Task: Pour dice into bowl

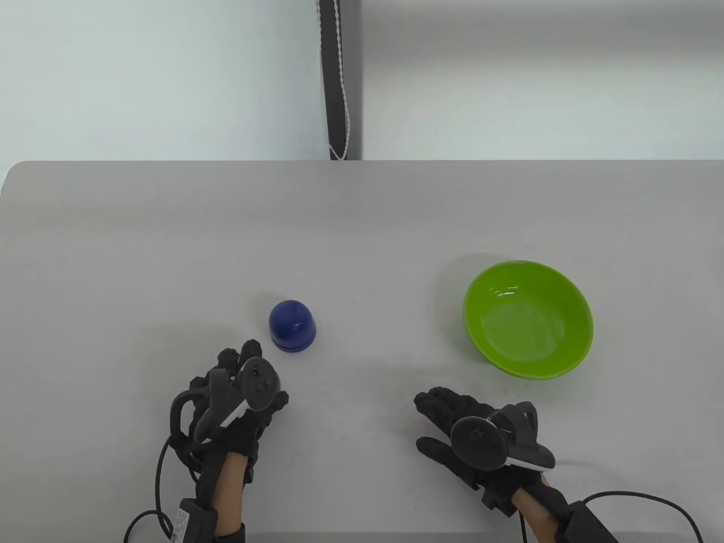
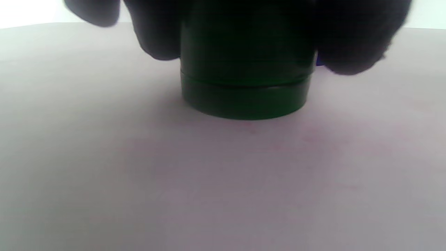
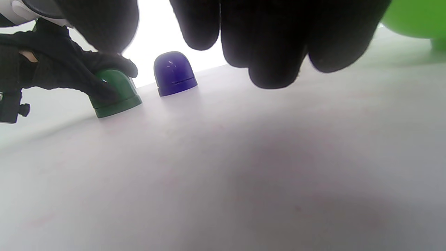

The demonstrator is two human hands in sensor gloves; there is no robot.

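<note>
A dark green domed dice cup [image 2: 244,87] stands mouth down on the table. My left hand [image 1: 240,367] covers it from above and grips it, so the table view hides it. It also shows in the right wrist view [image 3: 120,96] under the left hand's fingers [image 3: 87,75]. A blue domed cup [image 1: 292,326] stands mouth down just beyond the left hand, untouched. The lime green bowl [image 1: 529,318] sits to the right and looks empty. My right hand [image 1: 447,416] lies low over the table in front of the bowl, fingers spread, holding nothing. No dice are visible.
The grey table [image 1: 362,226] ends at a far edge against a pale wall. A dark post with a white cord [image 1: 339,79] stands behind the table. Glove cables trail off the near edge by both wrists.
</note>
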